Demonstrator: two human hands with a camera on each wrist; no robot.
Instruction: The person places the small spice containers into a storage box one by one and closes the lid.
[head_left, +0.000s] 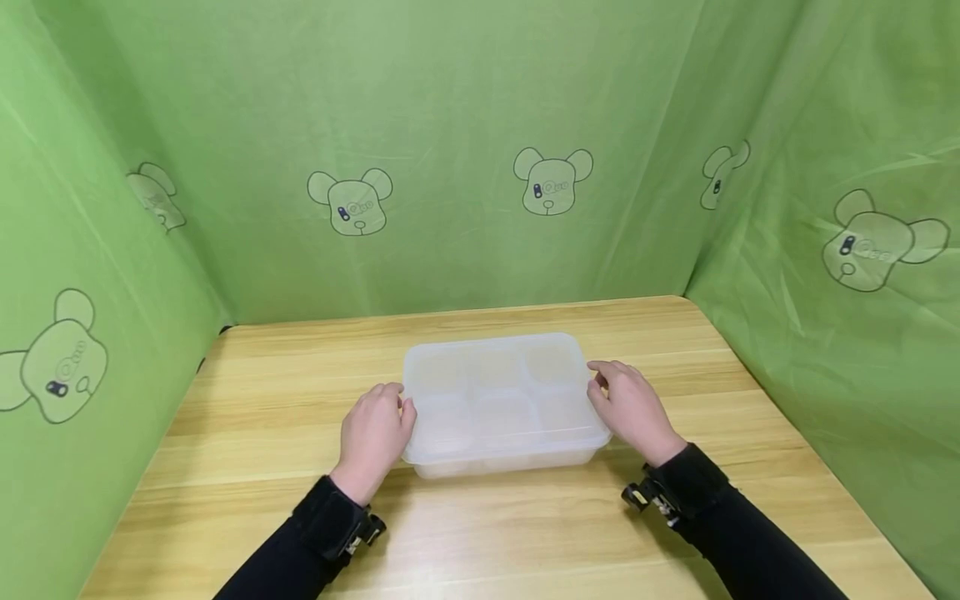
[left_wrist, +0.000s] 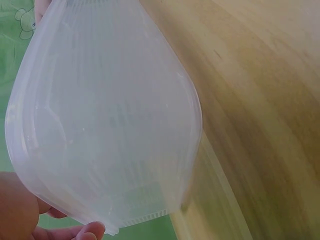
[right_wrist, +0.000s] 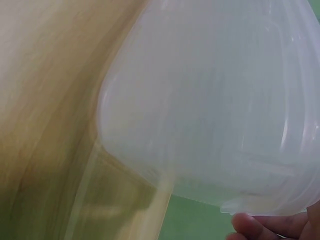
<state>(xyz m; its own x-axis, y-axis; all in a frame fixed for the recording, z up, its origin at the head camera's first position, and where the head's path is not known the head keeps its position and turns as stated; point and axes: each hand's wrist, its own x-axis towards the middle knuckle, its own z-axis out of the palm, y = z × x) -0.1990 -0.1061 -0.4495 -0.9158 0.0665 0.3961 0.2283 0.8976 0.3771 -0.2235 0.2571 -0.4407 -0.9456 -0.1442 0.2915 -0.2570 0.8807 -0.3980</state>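
A translucent white plastic storage box (head_left: 502, 460) with its lid (head_left: 506, 400) on lies lengthwise before me over the wooden table. Several faint rounded compartments show through the lid. My left hand (head_left: 377, 429) holds the box's left end, its fingers bent at the rim. At the opposite end my right hand (head_left: 633, 410) grips the edge the same way. In the left wrist view the fingertips (left_wrist: 90, 232) curl against a corner tab of the box. The right wrist view has fingertips (right_wrist: 250, 226) just beneath a similar small tab. The far fingers are partly hidden.
The table (head_left: 285, 392) has a light wood-grain top. Green cloth (head_left: 450, 250) printed with bear heads hangs behind it and along both sides. Both sleeves are black, and each wrist carries a small camera (head_left: 651, 498) on a band.
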